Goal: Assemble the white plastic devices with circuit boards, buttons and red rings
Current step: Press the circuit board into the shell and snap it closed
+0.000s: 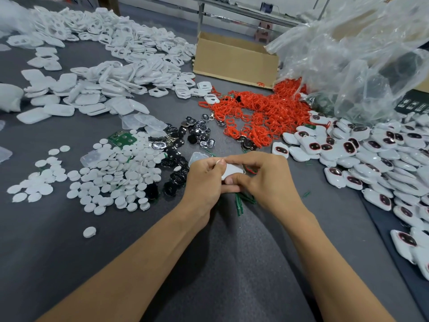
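Observation:
Both hands meet over the grey table's middle around one white plastic device [232,170]. My left hand [204,182] grips its left side, thumb on top. My right hand [264,175] pinches its right side, and its fingers hide most of the shell. A bit of red ring shows under the right fingers. White round buttons [111,175] lie heaped to the left, black and silver button pieces [185,138] just beyond the hands, and a green circuit board [121,137] beside them. Red rings [257,112] are piled behind.
Empty white shells [111,73] cover the far left. Finished white devices with dark windows [371,159] are stacked at the right. A cardboard box [234,59] and crumpled clear plastic bag [359,56] stand at the back. Green offcuts [239,203] lie under my hands.

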The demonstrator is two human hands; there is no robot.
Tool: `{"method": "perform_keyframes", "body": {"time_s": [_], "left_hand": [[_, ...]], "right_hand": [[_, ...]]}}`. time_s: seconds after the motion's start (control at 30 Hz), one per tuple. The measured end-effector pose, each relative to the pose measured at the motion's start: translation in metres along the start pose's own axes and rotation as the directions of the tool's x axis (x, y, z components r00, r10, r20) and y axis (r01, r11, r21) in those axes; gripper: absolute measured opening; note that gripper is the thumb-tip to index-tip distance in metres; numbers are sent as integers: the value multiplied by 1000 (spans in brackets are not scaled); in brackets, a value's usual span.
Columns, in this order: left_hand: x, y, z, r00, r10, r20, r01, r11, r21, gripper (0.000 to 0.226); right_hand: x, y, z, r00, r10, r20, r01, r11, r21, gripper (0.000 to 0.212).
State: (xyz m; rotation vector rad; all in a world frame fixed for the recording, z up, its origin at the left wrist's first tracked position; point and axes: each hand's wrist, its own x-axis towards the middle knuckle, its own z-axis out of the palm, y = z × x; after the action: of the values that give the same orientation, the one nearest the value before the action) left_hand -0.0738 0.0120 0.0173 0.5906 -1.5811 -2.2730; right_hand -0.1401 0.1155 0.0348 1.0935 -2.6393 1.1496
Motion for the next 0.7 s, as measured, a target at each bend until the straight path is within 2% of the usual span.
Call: {"method": "perform_keyframes", "body": {"time_s": [0.2, 0.3, 0.37, 0.47, 0.57, 0.7], "left_hand": [[0, -1, -1, 999, 38, -35, -37, 999, 18, 24], [0, 0, -1, 999, 44, -24, -45, 998, -51, 25], [-1, -1, -1, 998, 66, -8, -66, 995, -77, 24], [-4, -3, 0, 992, 127, 15, -127, 992, -28, 22], [-6, -5, -1, 985, 171, 37, -172, 985, 24, 22], [-7, -6, -2, 976, 209, 52, -212, 976, 48, 22]], "right_hand": [[-6, 2, 8, 998, 31, -63, -26, 996, 81, 38], [-10, -1, 9, 988, 117, -100, -84, 956, 282, 44], [-9, 0, 6, 977, 187, -105, -136, 919, 371, 35], [-7, 1, -1, 974, 225, -13, -192, 859, 475, 17], [-6, 1, -3, 966, 260, -8, -225, 850, 476, 19], [-7, 2, -1, 958, 276, -74, -219, 876, 430, 23]]}}
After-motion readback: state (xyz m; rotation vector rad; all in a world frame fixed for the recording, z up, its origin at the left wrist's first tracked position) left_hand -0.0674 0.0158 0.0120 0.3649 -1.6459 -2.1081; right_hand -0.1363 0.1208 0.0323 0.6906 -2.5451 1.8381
